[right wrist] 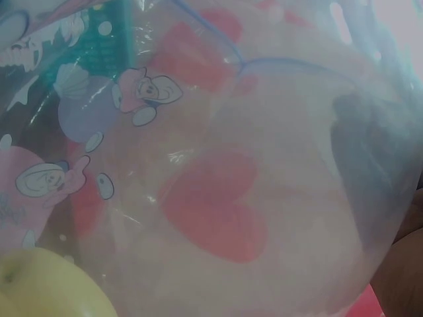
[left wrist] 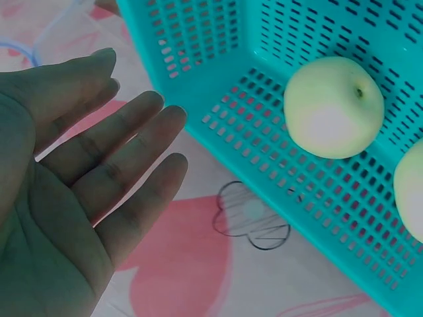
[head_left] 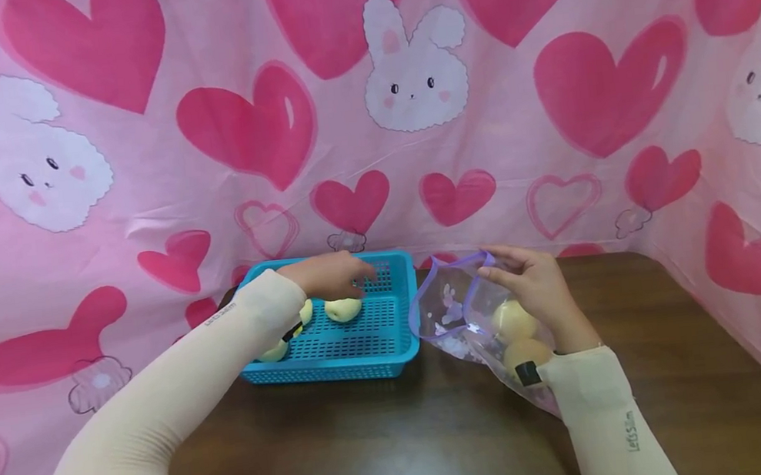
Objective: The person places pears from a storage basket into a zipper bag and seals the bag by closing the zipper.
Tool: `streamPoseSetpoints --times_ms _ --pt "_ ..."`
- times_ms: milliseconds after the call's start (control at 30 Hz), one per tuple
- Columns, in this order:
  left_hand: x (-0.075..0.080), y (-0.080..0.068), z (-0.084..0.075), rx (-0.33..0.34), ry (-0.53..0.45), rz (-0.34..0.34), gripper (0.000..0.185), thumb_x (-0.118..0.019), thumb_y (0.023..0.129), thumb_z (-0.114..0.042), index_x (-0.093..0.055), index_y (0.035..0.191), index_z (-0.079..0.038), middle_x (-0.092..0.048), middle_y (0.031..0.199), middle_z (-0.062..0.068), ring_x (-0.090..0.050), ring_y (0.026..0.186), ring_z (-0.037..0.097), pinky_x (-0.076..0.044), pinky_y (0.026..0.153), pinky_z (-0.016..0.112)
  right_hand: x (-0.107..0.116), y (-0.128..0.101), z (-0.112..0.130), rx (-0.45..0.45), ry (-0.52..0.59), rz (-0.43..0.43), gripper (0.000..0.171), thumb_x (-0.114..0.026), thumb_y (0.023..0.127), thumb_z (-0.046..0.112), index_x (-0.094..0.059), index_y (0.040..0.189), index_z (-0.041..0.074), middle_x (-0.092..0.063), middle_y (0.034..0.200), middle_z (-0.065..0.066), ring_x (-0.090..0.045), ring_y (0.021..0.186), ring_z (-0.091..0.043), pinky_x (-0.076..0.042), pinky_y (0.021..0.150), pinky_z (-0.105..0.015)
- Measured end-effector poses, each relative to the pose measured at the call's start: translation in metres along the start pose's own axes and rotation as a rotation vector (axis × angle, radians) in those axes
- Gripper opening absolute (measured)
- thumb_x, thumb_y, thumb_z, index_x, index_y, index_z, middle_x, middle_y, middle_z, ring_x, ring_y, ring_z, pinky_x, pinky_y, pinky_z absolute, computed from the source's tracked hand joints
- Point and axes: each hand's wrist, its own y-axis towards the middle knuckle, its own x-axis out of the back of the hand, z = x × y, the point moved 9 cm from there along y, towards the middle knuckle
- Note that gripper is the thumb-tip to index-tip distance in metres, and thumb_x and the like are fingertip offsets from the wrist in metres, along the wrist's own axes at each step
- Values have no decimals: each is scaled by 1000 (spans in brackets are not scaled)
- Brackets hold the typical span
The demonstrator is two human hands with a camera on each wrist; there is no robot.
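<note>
My left hand [head_left: 332, 275] hangs over the blue perforated basket [head_left: 394, 368], its fingers loosely bent and holding nothing. In the left wrist view the palm [left wrist: 53, 218] faces the basket's side, apart from the apples. A pale yellow apple [head_left: 343, 311] sits just under that hand; others lie toward the basket's left, partly behind the sleeve. My right hand [head_left: 535, 287] pinches the purple-edged rim of a clear printed bag [head_left: 440, 312], keeping its mouth spread toward the basket. Inside the bag are two yellow apples [head_left: 515, 321], one above the other. One apple [right wrist: 49, 287] appears low in the right wrist view.
A dark brown wooden table [head_left: 374, 439] carries the basket and bag. Behind and along the sides hangs a pink cloth [head_left: 415, 172] with hearts and rabbits. The basket stands at the table's back edge, close beside the bag.
</note>
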Motion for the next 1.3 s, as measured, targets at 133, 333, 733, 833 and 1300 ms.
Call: streamPoseSetpoints --times_ms 133,333,733,833,1300 --pt "-4 4 14 33 8 0 43 -72 90 -26 -62 131 -18 -67 114 -2 -63 103 15 -53 84 33 1 0 1 6 -12 0 42 -76 85 17 -66 124 4 -70 109 -12 -67 97 -9 -51 81 -21" --pt "-7 8 28 51 -12 1 37 -67 93 -22 -63 129 -15 -65 118 0 -62 106 19 -51 88 37 2 -1 0 0 -32 -2 43 -76 85 20 -67 124 7 -69 112 -11 -67 100 -12 -51 81 -22" --pt "-15 14 43 98 -13 24 35 -65 94 -22 -63 128 -13 -66 118 7 -61 106 20 -51 89 39 2 1 4 50 -19 -26 39 -77 84 12 -68 121 3 -70 107 -15 -67 93 -4 -52 78 -21" --pt "-17 17 48 111 -24 19 35 -65 94 -20 -63 128 -13 -65 118 7 -61 106 20 -51 88 39 2 1 4 46 -15 -22 40 -77 84 12 -67 121 3 -70 107 -15 -67 93 -4 -52 78 -21" --pt "-19 31 61 146 -38 -64 32 -65 94 -20 -66 124 -10 -67 113 5 -63 102 20 -53 86 39 1 0 3 43 7 -7 40 -76 85 12 -66 123 3 -70 106 -15 -68 95 -7 -52 80 -23"
